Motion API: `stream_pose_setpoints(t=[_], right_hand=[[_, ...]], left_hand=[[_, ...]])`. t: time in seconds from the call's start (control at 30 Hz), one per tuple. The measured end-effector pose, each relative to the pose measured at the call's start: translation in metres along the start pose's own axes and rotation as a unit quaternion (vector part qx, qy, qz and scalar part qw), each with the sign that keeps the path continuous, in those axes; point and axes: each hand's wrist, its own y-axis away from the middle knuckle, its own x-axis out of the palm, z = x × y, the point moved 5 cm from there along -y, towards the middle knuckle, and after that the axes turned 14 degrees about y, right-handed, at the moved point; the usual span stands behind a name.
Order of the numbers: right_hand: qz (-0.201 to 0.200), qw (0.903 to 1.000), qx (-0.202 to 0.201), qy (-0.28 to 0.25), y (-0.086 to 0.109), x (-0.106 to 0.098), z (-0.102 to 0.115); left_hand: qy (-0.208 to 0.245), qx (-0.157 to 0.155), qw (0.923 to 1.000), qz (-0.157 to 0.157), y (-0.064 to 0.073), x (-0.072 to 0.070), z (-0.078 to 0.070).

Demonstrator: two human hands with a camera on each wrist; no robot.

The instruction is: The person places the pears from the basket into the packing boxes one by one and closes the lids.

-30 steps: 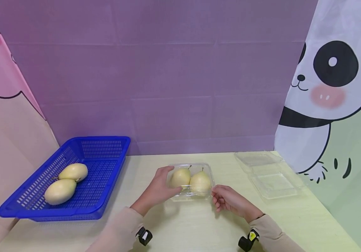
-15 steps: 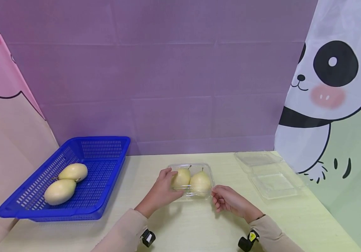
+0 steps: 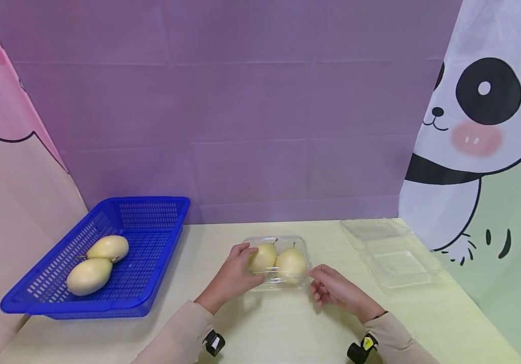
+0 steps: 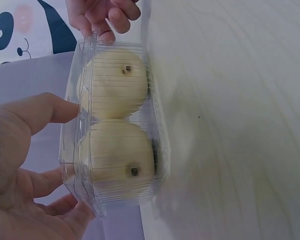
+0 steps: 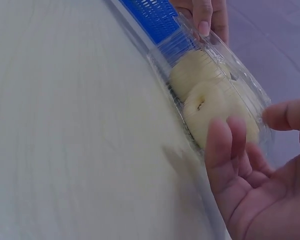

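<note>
A clear plastic clamshell box point(image 3: 283, 279) with its lid down stands on the table, holding two pale yellow pears, a left pear point(image 3: 263, 257) and a right pear point(image 3: 291, 264). My left hand point(image 3: 233, 277) grips the box's left side, its thumb point(image 4: 60, 108) on the front rim and the other fingers curled round the end. At the front right corner my right hand point(image 3: 339, 293) pinches the rim between thumb and finger. Its remaining fingers point(image 5: 224, 145) are curled, off the box in the right wrist view.
On the left stands a blue plastic basket point(image 3: 160, 263) with two more pears point(image 3: 89, 276). A second clamshell box point(image 3: 396, 265), opened out flat, lies at the right. A purple backdrop point(image 3: 260, 111) rises behind the pale table point(image 3: 278, 328).
My left hand has slid slightly right and down along the box's left side, its fingers drawing in closer. The right hand keeps its hold at the corner. The box stays in place.
</note>
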Motion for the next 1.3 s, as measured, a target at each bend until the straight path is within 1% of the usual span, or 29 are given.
stream_pose_setpoints(t=[0.13,0.23,0.43,0.57,0.67,0.77,0.83,1.0,1.17,1.3], right_hand=[[-0.040,0.9988,-0.004,0.028,0.002,-0.003,0.005],[-0.072,0.9947,-0.014,0.073,0.005,-0.007,0.013],[-0.123,0.9786,-0.025,0.163,0.009,-0.012,0.029],[-0.151,0.9671,-0.045,0.200,0.009,-0.013,0.038],[-0.171,0.9546,-0.086,0.228,0.009,-0.011,0.044],[-0.190,0.9373,-0.129,0.263,0.010,-0.008,0.050],[-0.200,0.9240,-0.152,0.288,0.010,-0.005,0.054],[-0.215,0.8991,-0.178,0.337,0.009,0.002,0.062],[-0.222,0.8861,-0.180,0.365,0.006,0.007,0.063],[-0.225,0.8768,-0.180,0.385,0.005,0.009,0.063]], left_hand=[[0.004,-0.004,1.0000,0.002,0.000,0.000,0.001],[0.006,-0.008,0.9999,0.002,0.000,0.000,0.001],[0.002,0.000,1.0000,0.001,0.000,-0.001,0.001],[-0.003,0.005,1.0000,0.001,0.000,0.000,0.001],[-0.004,0.005,1.0000,0.003,0.000,0.000,0.001],[-0.002,0.000,1.0000,0.004,0.000,0.000,0.002],[-0.001,-0.002,1.0000,0.004,0.000,0.000,0.002],[-0.002,0.001,1.0000,0.003,0.000,0.000,0.001],[-0.002,0.006,1.0000,0.001,0.000,0.000,0.000],[-0.001,0.002,1.0000,0.001,0.000,0.000,0.001]])
